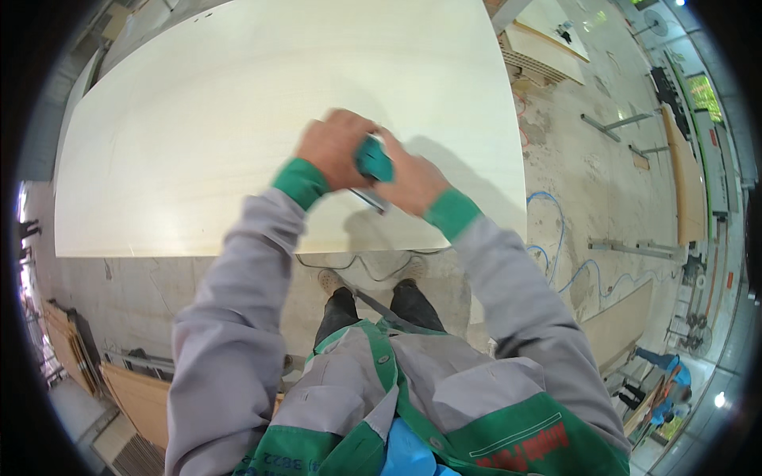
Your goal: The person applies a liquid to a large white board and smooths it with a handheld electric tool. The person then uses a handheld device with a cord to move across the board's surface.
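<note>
Both hands come together over a large pale board. Between them is a small teal block-like object; its exact kind does not show. My left hand curls round its left side, fingers bent. From the right, my right hand closes on the same object, thumb and fingers pressed to it. Just below the hands, a thin dark-and-light strip shows; whether it is part of the held object cannot be told. Shadows of the hands fall on the board.
The board's near edge runs just in front of my feet. Blue hose and a dark cable lie on the floor. Metal stands and stacked panels are to the right, more panels lower left. Another person is far right.
</note>
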Action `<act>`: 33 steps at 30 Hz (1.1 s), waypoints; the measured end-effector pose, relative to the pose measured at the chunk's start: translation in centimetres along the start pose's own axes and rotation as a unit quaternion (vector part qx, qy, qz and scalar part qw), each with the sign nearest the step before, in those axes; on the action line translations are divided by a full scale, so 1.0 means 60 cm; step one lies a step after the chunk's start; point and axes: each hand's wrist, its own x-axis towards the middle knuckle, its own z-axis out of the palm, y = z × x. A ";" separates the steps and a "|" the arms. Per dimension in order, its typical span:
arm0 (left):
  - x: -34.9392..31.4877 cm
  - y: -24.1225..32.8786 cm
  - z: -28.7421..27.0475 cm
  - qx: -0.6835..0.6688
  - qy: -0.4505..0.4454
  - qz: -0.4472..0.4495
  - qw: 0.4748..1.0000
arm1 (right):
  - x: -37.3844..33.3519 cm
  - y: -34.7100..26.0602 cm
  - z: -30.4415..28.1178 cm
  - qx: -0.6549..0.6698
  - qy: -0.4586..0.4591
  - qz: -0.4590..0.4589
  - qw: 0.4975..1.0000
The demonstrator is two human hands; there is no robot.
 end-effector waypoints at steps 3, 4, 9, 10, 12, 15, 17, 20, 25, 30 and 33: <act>-0.007 0.096 0.043 -0.085 -0.044 0.054 0.994 | -0.127 0.031 0.025 -0.029 0.088 0.034 0.995; -0.012 0.126 0.052 -0.137 -0.051 0.069 0.987 | -0.163 0.034 0.035 -0.044 0.081 0.056 0.994; -0.043 0.121 0.066 -0.334 -0.070 0.078 0.937 | -0.213 0.020 0.080 -0.049 0.122 0.149 0.980; -0.048 0.077 0.063 -0.341 -0.079 0.029 0.936 | -0.194 0.022 0.078 -0.052 0.144 0.151 0.977; -0.056 -0.030 0.053 -0.236 -0.054 -0.052 0.969 | -0.140 0.031 0.061 -0.059 0.196 0.134 0.970; -0.063 -0.182 0.031 0.037 -0.073 -0.229 0.970 | 0.002 0.072 -0.006 -0.082 0.272 0.092 0.954; -0.061 -0.221 0.045 0.095 -0.108 -0.215 0.966 | 0.108 0.098 -0.064 -0.096 0.292 0.100 0.946; -0.043 -0.214 0.080 0.096 -0.101 -0.147 0.979 | 0.268 0.127 -0.159 -0.121 0.300 0.157 0.933; -0.007 -0.159 0.124 0.073 -0.096 -0.184 0.975 | 0.491 0.146 -0.282 -0.118 0.308 0.157 0.931; 0.001 -0.152 0.116 0.060 -0.088 -0.206 0.973 | 0.683 0.121 -0.336 -0.147 0.283 0.108 0.942; -0.005 -0.153 0.121 0.066 -0.091 -0.207 0.972 | 0.748 0.082 -0.320 -0.181 0.227 0.063 0.955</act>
